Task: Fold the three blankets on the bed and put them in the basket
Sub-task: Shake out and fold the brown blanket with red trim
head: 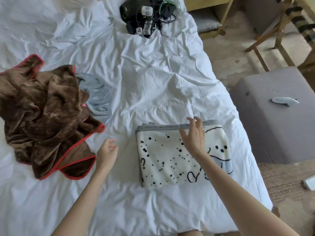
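A white blanket [167, 157] with black dots and a grey border lies folded into a rectangle on the bed's right side. My right hand [194, 135] hovers over its far edge, fingers spread, holding nothing. My left hand [107, 152] hangs loosely curled and empty above the sheet, between the folded blanket and a crumpled brown blanket [46, 116] with red trim at the left. A pale blue-grey blanket [98, 97] lies bunched beside the brown one, partly under it. No basket is in view.
The bed [136, 74] has a wrinkled white sheet. A heap of black devices and cables [146, 16] sits at its far end. A grey ottoman [276, 116] with a small white object stands to the right, wooden furniture beyond it.
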